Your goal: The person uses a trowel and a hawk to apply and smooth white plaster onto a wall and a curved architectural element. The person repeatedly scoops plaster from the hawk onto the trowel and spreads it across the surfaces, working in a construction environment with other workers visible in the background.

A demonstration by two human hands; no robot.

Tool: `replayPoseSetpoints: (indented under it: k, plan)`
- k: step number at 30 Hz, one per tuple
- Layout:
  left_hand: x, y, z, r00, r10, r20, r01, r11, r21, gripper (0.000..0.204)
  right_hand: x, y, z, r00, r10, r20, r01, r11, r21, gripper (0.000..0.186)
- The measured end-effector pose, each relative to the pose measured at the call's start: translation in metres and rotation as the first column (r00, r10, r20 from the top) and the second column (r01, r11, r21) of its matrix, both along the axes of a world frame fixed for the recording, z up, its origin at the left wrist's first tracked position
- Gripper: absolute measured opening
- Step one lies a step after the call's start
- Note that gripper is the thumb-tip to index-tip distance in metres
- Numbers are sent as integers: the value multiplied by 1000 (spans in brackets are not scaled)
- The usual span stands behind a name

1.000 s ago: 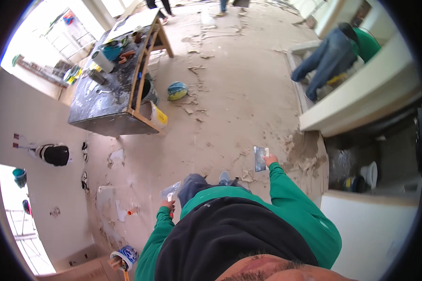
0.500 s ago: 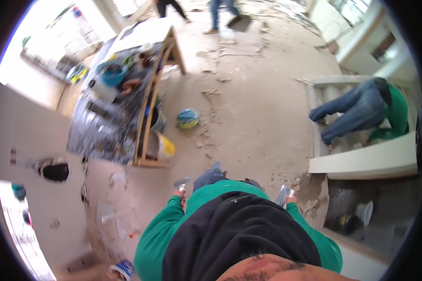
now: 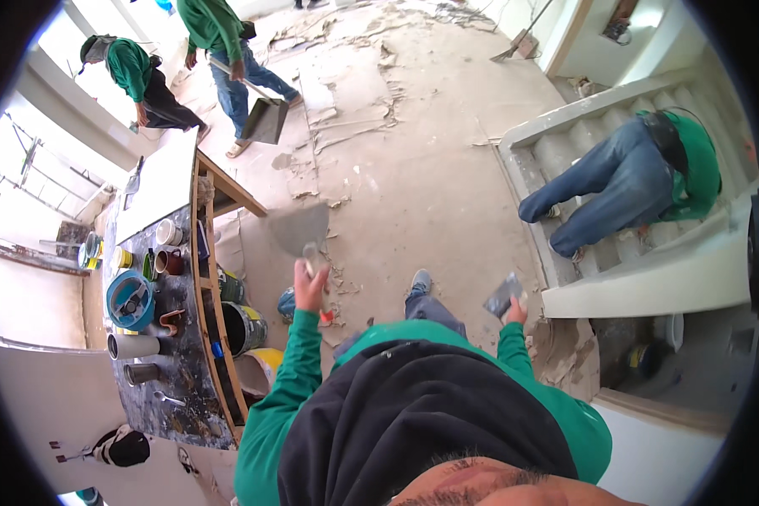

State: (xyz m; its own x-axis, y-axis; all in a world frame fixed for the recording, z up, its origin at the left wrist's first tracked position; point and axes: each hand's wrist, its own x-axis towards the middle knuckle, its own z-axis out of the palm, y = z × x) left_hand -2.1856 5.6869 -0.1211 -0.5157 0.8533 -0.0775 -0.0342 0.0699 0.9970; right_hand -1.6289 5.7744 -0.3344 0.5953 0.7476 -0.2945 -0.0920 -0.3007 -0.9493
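Clearly, a wide scraper (image 3: 299, 229) is gripped by the left hand (image 3: 309, 288), near the long edge of the table (image 3: 185, 358) — a smaller scraper (image 3: 502, 295) is held in the right hand (image 3: 515, 313), farther from it. Between table and stairs (image 3: 557, 156), open room is given by the floor (image 3: 447, 177), littered with peeled scraps (image 3: 375, 122); 2 people (image 3: 207, 34) are seen beyond the table.

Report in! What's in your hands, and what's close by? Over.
Left hand: holding a scraper. Right hand: holding a second scraper. Around: cluttered table at left, person bending on stairs at right.
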Motion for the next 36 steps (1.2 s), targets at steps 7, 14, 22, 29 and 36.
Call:
replayPoseSetpoints:
  k: [7, 14, 22, 29, 36]
  plan:
    - [58, 196, 137, 929, -218, 300, 237, 971, -29, 26, -216, 251, 286, 661, 750, 11, -704, 614, 356, 51]
    - [46, 331, 159, 923, -293, 251, 306, 952, -13, 30, -312, 397, 388, 492, 868, 59, -802, 427, 418, 49]
    - [-28, 507, 137, 911, -349, 220, 368, 928, -52, 28, -388, 559, 387, 525, 839, 146, -833, 470, 293, 48]
    - [-86, 633, 164, 890, -418, 180, 441, 890, -117, 28, -434, 674, 404, 597, 790, 141, -784, 537, 311, 47]
    - [-108, 751, 153, 894, -382, 235, 420, 896, -143, 26, -463, 793, 365, 558, 711, 427, -830, 472, 299, 49]
